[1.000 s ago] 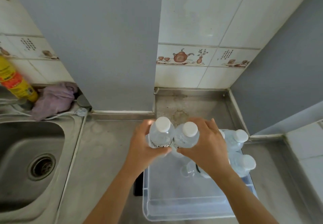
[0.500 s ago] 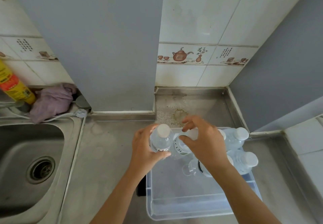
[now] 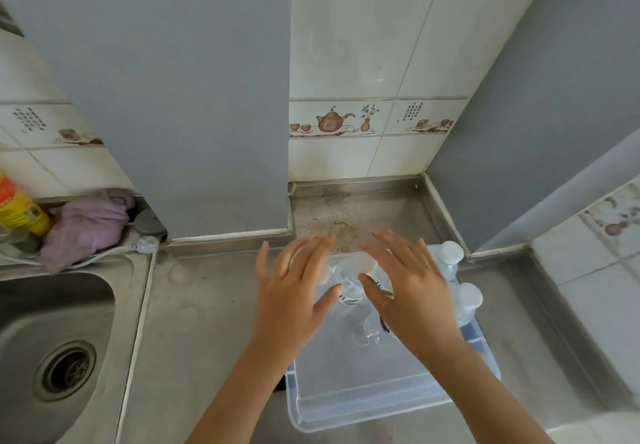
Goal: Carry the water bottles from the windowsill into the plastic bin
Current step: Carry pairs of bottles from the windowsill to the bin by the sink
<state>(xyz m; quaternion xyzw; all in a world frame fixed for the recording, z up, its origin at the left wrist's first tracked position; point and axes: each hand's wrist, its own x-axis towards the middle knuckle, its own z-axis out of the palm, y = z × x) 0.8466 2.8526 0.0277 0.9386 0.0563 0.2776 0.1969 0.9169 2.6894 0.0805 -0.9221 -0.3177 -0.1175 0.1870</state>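
Clear plastic bin (image 3: 363,405) on dull, scuffed metal counter (image 3: 207,305).

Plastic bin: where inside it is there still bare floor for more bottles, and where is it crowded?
The plastic bin is bare across its near half, up to the front rim. Its far end is crowded: capped bottles line the right wall, and more stand under the open left hand and right hand.

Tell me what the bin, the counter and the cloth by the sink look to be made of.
Bin: translucent, slightly frosted plastic; the counter shows dimly through its walls.
Counter: brushed metal, probably stainless steel; dull grey sheen, with a stained, possibly rusty patch near the back wall.
Cloth: soft lilac fabric, matte, crumpled into folds; the weave is too small to tell.
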